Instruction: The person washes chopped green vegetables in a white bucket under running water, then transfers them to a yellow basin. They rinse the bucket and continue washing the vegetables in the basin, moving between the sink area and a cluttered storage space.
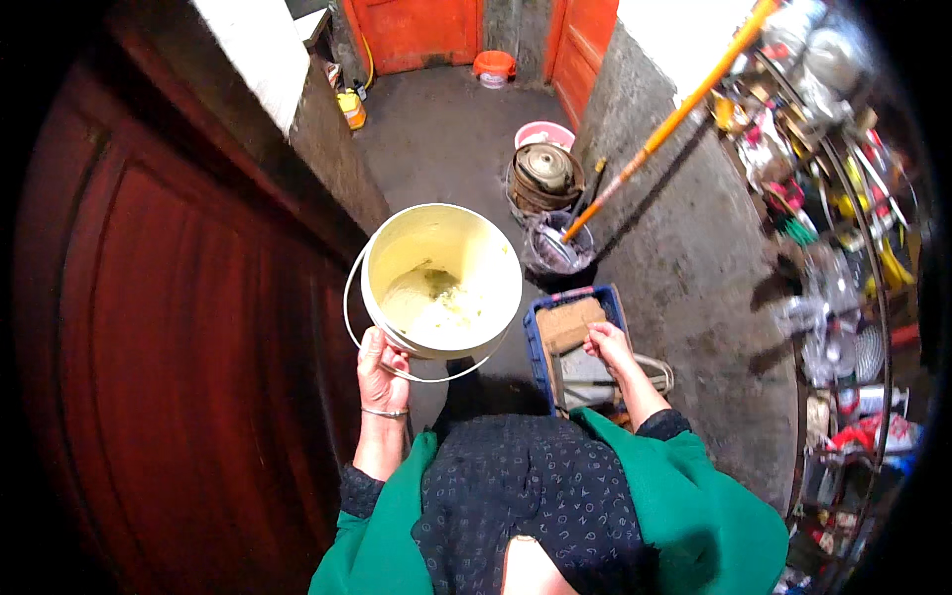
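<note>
My left hand (383,368) grips a pale plastic bucket (446,346) at its near side. The bucket is tipped so that its inside faces me, and greenish residue (442,286) lies at its bottom. Its white bail handle (454,375) hangs loose around the near side. To the right, my right hand (610,346) is held with the fingertips drawn together; whether something thin is pinched in them is too small to tell. Beneath that hand stands a blue plastic crate (534,335) with a piece of brown cardboard (565,323) in it.
An orange-handled pole (647,152) leans out of a bin lined with clear plastic (554,253). Behind the bin are a lidded metal pot (547,167) and a pink basin (543,132). A dark red wooden door (201,335) borders the left; cluttered shelves (848,297) line the right.
</note>
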Demonstrator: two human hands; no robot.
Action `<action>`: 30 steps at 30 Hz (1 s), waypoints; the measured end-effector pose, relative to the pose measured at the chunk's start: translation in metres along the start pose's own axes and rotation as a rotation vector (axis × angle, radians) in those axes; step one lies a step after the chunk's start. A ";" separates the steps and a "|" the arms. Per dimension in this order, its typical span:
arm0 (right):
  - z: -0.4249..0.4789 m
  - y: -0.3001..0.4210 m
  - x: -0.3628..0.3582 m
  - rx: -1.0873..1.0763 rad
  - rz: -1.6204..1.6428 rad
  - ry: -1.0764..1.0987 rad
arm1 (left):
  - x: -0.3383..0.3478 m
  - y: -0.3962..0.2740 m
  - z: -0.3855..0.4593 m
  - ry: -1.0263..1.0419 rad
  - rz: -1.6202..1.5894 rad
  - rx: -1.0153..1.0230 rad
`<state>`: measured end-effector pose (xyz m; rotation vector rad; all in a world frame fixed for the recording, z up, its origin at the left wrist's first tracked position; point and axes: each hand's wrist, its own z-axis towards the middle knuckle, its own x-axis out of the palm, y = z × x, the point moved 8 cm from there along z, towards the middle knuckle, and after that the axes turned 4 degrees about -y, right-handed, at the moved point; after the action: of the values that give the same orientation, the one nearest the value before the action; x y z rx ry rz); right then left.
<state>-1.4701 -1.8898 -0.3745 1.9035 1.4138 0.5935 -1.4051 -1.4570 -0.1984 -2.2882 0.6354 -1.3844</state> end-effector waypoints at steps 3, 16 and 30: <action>0.104 0.070 0.049 -0.006 -0.003 -0.024 | 0.081 -0.042 0.170 0.094 0.048 0.008; 0.430 0.280 0.112 0.484 -0.214 -0.248 | 0.304 -0.107 0.674 0.124 -0.008 -0.032; 0.859 0.901 0.563 -0.035 -0.096 0.614 | 0.451 -0.271 1.035 -0.091 -0.102 0.328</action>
<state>-0.1156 -1.7283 -0.2908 1.6807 1.8361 1.2166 -0.2463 -1.3908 -0.1788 -2.1275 0.2443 -1.3100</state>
